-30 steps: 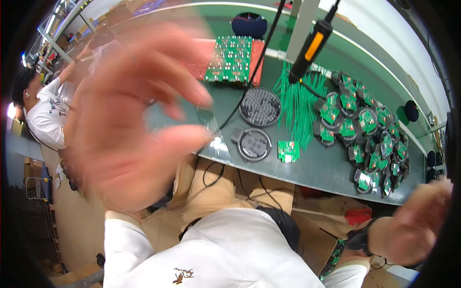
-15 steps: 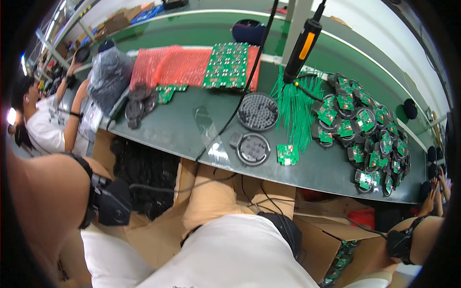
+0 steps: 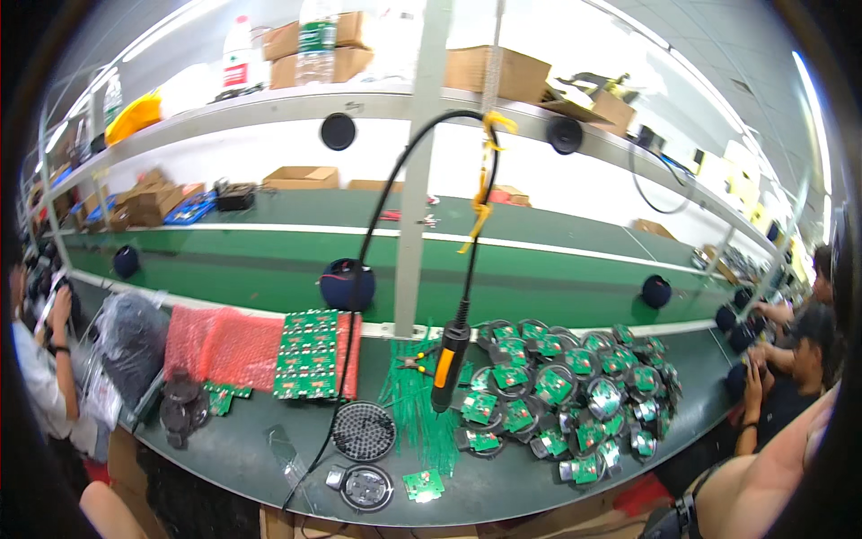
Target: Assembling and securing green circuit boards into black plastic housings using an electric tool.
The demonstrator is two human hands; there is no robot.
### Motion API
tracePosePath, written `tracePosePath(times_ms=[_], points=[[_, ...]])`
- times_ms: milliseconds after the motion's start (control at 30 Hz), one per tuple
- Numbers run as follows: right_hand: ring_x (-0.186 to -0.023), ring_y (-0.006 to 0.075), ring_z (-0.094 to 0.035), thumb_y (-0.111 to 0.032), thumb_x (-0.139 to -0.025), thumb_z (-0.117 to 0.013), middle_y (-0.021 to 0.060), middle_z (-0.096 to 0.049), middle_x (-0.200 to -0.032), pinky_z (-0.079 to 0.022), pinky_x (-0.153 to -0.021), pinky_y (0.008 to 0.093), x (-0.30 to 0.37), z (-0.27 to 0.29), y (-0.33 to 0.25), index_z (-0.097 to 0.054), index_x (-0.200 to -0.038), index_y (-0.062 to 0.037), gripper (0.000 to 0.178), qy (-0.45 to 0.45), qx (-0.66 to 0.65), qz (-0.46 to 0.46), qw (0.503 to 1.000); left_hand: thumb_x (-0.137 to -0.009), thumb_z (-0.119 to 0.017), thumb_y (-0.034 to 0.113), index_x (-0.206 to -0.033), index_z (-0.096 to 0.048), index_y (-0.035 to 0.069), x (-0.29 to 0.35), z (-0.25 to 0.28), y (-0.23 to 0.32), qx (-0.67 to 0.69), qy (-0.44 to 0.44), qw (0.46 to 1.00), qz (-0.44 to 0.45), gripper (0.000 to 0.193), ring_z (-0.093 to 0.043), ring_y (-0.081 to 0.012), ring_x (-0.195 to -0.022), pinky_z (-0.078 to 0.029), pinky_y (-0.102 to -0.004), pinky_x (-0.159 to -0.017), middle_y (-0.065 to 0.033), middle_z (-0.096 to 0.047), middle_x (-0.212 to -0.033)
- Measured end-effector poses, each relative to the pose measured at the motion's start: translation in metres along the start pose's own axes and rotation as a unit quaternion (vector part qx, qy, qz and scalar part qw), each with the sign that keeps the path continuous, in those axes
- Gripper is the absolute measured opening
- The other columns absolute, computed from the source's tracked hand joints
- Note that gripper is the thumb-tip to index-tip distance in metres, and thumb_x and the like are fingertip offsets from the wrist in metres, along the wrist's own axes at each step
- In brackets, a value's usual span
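Note:
Neither of my hands shows; my right arm [image 3: 763,481] comes in at the lower right with a black strapped device [image 3: 684,519], and a blurred patch of bare skin stands at the lower left. On the green bench in front of me lie a round black housing [image 3: 366,487] and a loose green circuit board [image 3: 424,486]. A round black speaker grille [image 3: 364,430] sits just beyond them. An electric screwdriver [image 3: 449,364] with an orange stripe hangs over a bundle of green wires [image 3: 420,422]. Pliers [image 3: 416,362] rest on the wires.
A heap of black housings with green boards [image 3: 575,386] covers the bench's right side. Left are a board panel [image 3: 305,355], red bubble wrap [image 3: 211,340] and a grey plastic bag [image 3: 135,346]. Behind is a green conveyor [image 3: 503,283] carrying dark round items. Co-workers [image 3: 799,359] sit at both sides.
The view has tilted up, bringing in the shelf and the conveyor. My lap has left the picture, and the left arm's strapped device is no longer visible. The bench items appear unmoved.

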State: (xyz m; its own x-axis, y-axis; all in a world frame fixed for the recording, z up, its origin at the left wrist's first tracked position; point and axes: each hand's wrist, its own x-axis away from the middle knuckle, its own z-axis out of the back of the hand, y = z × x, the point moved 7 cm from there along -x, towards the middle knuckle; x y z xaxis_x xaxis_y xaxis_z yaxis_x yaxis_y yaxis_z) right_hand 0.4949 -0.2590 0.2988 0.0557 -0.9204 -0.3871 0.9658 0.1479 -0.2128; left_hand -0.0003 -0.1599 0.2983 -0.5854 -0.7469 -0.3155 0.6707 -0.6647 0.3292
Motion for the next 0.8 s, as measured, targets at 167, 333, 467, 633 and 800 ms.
tracePosePath(times_ms=[167, 333, 467, 633, 800], points=[[-0.077, 0.0166, -0.064, -0.011, -0.096, -0.066, 0.0170, -0.070, -0.113, -0.051, -0.067, 0.0267, 0.012, 0.001, 0.001, -0.062, -0.135, 0.0050, 0.043, 0.026, 0.004, -0.002, 1.000, -0.089, -0.079, 0.007, -0.122, -0.072, 0.003, 0.005, -0.005, -0.001, -0.006, -0.008, 1.000, -0.007, 0.035, -0.070, -0.0230, -0.095, -0.056, -0.0339, -0.082, -0.0128, -0.072, -0.112], [-0.077, 0.0169, -0.065, -0.010, -0.095, -0.067, 0.0169, -0.071, -0.112, -0.052, -0.067, 0.0268, 0.010, -0.008, 0.000, -0.062, -0.134, 0.0047, 0.042, 0.035, 0.009, -0.012, 0.999, -0.090, -0.078, 0.007, -0.122, -0.072, 0.002, 0.009, -0.013, 0.002, -0.006, -0.002, 1.000, -0.027, 0.033, -0.071, -0.0230, -0.095, -0.056, -0.0342, -0.082, -0.0130, -0.072, -0.112], [-0.077, 0.0172, -0.065, -0.009, -0.094, -0.068, 0.0167, -0.071, -0.111, -0.053, -0.067, 0.0268, 0.011, -0.013, 0.011, -0.063, -0.134, 0.0045, 0.042, 0.045, 0.027, 0.008, 0.999, -0.090, -0.077, 0.007, -0.122, -0.072, 0.002, 0.014, -0.018, 0.007, -0.007, 0.020, 0.999, -0.036, 0.032, -0.071, -0.0231, -0.096, -0.057, -0.0344, -0.083, -0.0132, -0.072, -0.112], [-0.077, 0.0176, -0.066, -0.008, -0.093, -0.070, 0.0165, -0.072, -0.110, -0.053, -0.067, 0.0268, 0.015, -0.013, 0.012, -0.064, -0.133, 0.0043, 0.042, 0.053, 0.020, 0.007, 0.998, -0.091, -0.076, 0.006, -0.122, -0.072, 0.002, 0.023, -0.014, 0.015, -0.018, 0.022, 0.999, -0.036, 0.031, -0.071, -0.0231, -0.096, -0.057, -0.0347, -0.083, -0.0134, -0.072, -0.112], [-0.077, 0.0179, -0.067, -0.007, -0.093, -0.071, 0.0163, -0.072, -0.108, -0.054, -0.067, 0.0269, 0.009, -0.011, 0.010, -0.065, -0.132, 0.0040, 0.042, 0.052, 0.020, 0.009, 0.998, -0.092, -0.075, 0.006, -0.121, -0.072, 0.002, 0.024, -0.007, 0.022, -0.027, 0.018, 0.999, -0.037, 0.029, -0.071, -0.0232, -0.097, -0.057, -0.0350, -0.083, -0.0136, -0.073, -0.113]])
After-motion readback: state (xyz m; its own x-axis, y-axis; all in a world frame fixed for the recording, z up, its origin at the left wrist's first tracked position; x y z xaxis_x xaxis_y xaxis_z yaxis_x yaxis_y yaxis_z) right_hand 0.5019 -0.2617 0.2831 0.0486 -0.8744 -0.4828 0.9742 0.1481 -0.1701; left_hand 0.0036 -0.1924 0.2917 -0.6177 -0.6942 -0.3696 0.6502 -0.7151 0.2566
